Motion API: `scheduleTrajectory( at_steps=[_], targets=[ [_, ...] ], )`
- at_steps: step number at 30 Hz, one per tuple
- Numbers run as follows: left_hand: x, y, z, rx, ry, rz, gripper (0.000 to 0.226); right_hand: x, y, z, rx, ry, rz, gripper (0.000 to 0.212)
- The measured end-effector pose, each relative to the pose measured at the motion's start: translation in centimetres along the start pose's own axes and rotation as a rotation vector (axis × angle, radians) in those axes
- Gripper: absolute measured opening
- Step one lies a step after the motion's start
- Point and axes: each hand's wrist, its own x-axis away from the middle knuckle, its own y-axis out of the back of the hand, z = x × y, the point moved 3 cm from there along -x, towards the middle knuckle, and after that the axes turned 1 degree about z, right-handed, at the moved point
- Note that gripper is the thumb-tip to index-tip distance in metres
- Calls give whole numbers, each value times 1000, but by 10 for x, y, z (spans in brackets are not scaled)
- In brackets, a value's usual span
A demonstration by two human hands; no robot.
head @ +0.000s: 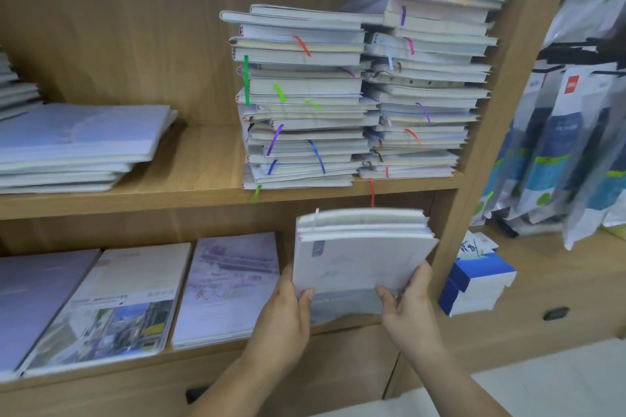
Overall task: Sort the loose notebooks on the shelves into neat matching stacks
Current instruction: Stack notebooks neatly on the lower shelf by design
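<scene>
Closest, at 6 o'clock: left hand [284, 311] and right hand [411, 310], each grip pinching a lower corner of a tilted bundle of notebooks [359, 254], thumbs on the cover, before the lower shelf [203, 357]. At 8 o'clock, flat notebooks [230, 284] side by side there. Farther, on the upper shelf [203, 159]: left tall stack [301, 95] at 12 o'clock touching right tall stack [426, 78]; low stack [78, 145] at 9 o'clock.
</scene>
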Motion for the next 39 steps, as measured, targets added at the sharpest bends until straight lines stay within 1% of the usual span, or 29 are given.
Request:
scheduleTrajectory(
  at_steps=[4,9,12,13,15,18,20,24,27,29,32,33,37,39],
  targets=[
    [-1,-4,3,-18,58,21,58,0,-9,-2,-1,-44,63,74],
    [6,-13,7,-28,33,-89,61,-1,-12,-3,5,-73,78,74],
    [6,-17,4,25,44,-56,78,-1,-12,-3,30,-79,64,71],
    [6,-15,3,32,41,-36,79,0,-12,-2,28,-78,59,69],
    [8,-10,0,13,46,-24,70,3,-10,2,24,-67,55,68],
    [15,-2,-7,-8,34,-21,65,8,0,4,80,-25,34,65],
    [22,2,-11,11,17,1,60,12,8,1,121,-12,59,63],
    [24,1,-6,27,125,135,46,20,22,-6,157,-64,167,60],
    [19,-5,-2,56,146,214,31,16,27,-15,174,-92,200,57],
    [11,-8,3,66,158,210,26,10,26,-18,165,-116,214,53],
    [-7,-11,15,45,200,157,21,-5,13,-25,171,-153,264,36],
    [-13,-11,18,21,205,137,20,-11,8,-25,171,-163,266,35],
    [-42,-10,27,-63,197,104,22,-39,-16,-31,151,-244,299,48],
    [-57,-13,32,-94,215,99,24,-54,-25,-35,118,-261,297,50]
  ],
)
